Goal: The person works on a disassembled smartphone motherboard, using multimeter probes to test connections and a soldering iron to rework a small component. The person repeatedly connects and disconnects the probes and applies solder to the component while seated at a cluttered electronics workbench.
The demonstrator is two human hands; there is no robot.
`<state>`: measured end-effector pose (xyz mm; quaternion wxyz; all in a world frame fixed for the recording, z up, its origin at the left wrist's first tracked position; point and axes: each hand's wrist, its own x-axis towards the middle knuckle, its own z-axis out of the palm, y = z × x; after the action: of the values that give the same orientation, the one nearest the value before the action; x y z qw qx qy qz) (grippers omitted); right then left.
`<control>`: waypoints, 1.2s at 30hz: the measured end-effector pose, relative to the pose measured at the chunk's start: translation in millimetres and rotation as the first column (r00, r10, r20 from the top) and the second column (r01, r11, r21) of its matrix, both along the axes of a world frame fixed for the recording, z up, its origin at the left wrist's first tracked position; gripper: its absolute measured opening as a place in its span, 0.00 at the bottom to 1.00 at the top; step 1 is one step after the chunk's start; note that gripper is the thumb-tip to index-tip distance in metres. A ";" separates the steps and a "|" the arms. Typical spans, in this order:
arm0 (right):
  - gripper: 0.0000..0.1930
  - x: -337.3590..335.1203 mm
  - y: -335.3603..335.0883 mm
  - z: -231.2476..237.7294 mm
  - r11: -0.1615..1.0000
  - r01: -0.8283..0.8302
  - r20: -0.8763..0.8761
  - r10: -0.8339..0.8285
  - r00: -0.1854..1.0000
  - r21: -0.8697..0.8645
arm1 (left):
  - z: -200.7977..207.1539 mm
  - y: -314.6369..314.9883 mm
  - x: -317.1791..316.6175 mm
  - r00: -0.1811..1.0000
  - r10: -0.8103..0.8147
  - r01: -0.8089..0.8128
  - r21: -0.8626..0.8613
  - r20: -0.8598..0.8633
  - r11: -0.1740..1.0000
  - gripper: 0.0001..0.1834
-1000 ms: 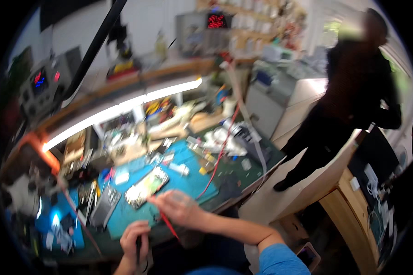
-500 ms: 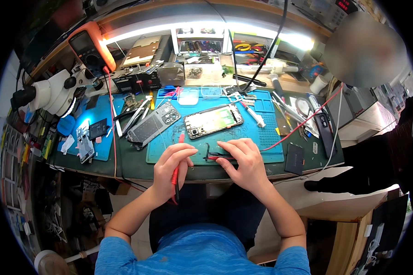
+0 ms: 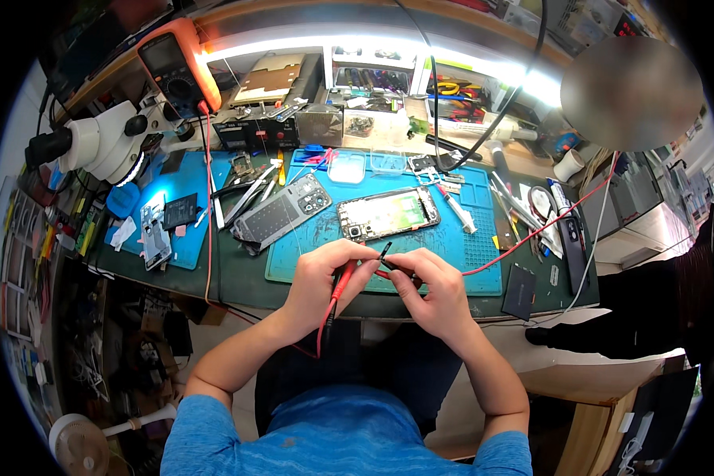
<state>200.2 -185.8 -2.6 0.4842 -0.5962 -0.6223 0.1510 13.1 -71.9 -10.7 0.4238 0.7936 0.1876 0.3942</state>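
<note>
Nearest you, your blue-sleeved forearms come up from the lower edge and meet over the front edge of the workbench [image 3: 238, 289]. Your left hand [image 3: 319, 282] has its fingers curled and pressed around a red test probe [image 3: 340, 287], whose body runs down across your palm with its red lead trailing below toward your lap. Your right hand [image 3: 432, 287] pinches a black test probe [image 3: 383, 255] between thumb and fingertips; the dark tip sticks up just between the two hands, and the hands nearly touch there. Whether the two probe tips meet is too small to tell.

Just beyond your knuckles lies the blue work mat [image 3: 476, 246]. On it, a little past your hands, sits an opened phone [image 3: 389, 214], lying flat and tilted, its inner parts facing up. Just to its left is a dark phone back panel [image 3: 282, 213], also tilted. A red wire [image 3: 531, 234] runs from your right hand out across the mat to the right.

Further left a second, smaller blue mat [image 3: 184, 238] carries small phone parts under the microscope [image 3: 107, 147], which stands at the left end of the bench. At the far back left an orange multimeter [image 3: 174, 67] leans upright, and a lit shelf of tools runs along the rear. Another person in dark clothing [image 3: 674, 301] stands at the right, well apart from your hands
</note>
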 end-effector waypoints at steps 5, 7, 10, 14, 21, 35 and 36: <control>0.07 5.1 2.8 -3.7 0.998 -0.030 -0.022 0.031 0.999 0.049 | -5.3 4.4 0.3 0.999 -0.053 0.054 0.068 -0.006 0.996 0.08; 0.07 5.9 3.1 -5.7 0.997 -0.005 0.066 0.000 0.998 0.082 | -2.7 0.9 -1.3 0.997 -0.059 0.059 0.014 -0.043 0.998 0.08; 0.07 5.4 1.1 -4.1 1.000 0.005 0.048 -0.006 0.999 0.030 | 2.8 -4.8 -3.2 0.994 -0.113 0.112 -0.241 0.007 0.964 0.10; 0.07 9.5 -2.6 -2.3 0.993 -0.048 -0.209 0.024 0.978 -0.110 | 14.6 -9.0 -5.3 0.986 -0.159 0.110 -0.498 -0.057 0.860 0.11; 0.09 16.6 -5.0 2.2 0.972 -0.122 -0.350 0.046 0.935 -0.199 | 16.2 -12.4 -3.8 0.983 -0.181 0.127 -0.596 -0.032 0.793 0.12; 0.07 6.8 -7.9 13.0 1.000 -0.024 -0.065 0.023 0.998 -0.017 | 5.3 -7.3 -3.7 0.994 -0.108 0.107 -0.051 -0.030 0.993 0.10; 0.07 5.0 -8.4 12.2 0.999 -0.009 -0.040 0.010 0.999 0.032 | 5.4 -7.2 -3.1 0.996 -0.089 0.089 0.017 -0.023 0.996 0.11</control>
<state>205.2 -194.2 9.6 0.5053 -0.5824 -0.6176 0.1552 10.0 -79.1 -5.3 0.4316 0.8093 0.1531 0.3679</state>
